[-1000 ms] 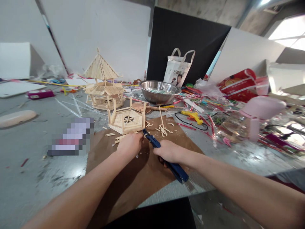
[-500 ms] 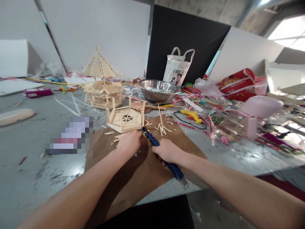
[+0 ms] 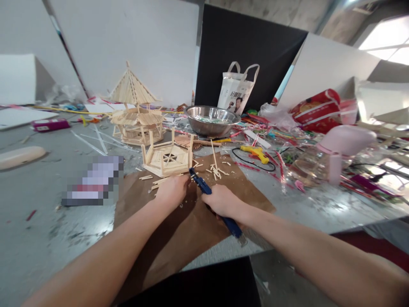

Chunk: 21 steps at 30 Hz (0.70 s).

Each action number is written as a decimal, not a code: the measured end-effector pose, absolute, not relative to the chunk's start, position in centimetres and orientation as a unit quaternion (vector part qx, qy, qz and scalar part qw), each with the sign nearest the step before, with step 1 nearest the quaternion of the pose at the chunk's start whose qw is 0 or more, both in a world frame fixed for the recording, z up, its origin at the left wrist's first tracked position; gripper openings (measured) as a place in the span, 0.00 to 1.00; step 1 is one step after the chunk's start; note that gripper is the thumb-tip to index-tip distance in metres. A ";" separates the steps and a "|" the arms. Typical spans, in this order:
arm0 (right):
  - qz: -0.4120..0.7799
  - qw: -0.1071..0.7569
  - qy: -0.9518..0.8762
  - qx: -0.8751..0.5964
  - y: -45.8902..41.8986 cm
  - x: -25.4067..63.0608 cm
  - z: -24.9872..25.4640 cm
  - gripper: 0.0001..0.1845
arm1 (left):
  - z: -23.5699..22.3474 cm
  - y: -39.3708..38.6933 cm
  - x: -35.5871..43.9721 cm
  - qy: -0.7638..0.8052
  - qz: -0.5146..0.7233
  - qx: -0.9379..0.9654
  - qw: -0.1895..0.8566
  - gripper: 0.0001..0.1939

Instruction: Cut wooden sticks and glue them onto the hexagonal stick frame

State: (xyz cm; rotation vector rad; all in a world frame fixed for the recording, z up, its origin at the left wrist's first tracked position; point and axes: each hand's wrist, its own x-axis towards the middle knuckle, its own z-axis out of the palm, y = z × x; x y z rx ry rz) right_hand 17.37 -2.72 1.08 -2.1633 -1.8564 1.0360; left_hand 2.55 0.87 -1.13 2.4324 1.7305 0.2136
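Note:
My right hand point(image 3: 222, 200) is wrapped round a long blue hand tool point(image 3: 203, 184), which slants across the brown sheet point(image 3: 179, 238). The tool looks like a cutter, but its exact kind is unclear. At its narrow upper end is my left hand point(image 3: 172, 189), fingers pinched together; what they hold is too small to make out. Just beyond the left hand stands a six-sided stick frame point(image 3: 169, 160) with upright posts and a spoked centre. Short wooden sticks point(image 3: 146, 177) lie beside the left hand, and more cut pieces point(image 3: 217, 171) are scattered right of the frame.
Behind stands a stick pavilion point(image 3: 136, 108) with a pointed roof. A steel bowl point(image 3: 212, 123) and a white bag point(image 3: 236, 91) are at the back. A yellow glue gun point(image 3: 255, 153) with its cord and a pink-lidded clear jug point(image 3: 345, 143) lie right; a blurred-out phone-like slab point(image 3: 94, 181) is left.
The view has shifted slightly. Both hands stay in nearly the same place, and the blue tool remains in my right hand, its upper end close to my left fingers.

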 end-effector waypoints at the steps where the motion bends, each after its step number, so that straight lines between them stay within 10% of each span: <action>1: 0.330 0.053 -0.620 -0.710 -2.8 17.3 1.1 0.13 | -1.1 0.9 2.6 0.578 0.069 0.809 0.075 0.18; 21: 0.240 0.050 -0.672 -0.699 -2.7 17.4 0.8 0.18 | -0.9 0.4 2.7 0.583 0.069 0.807 0.057 0.16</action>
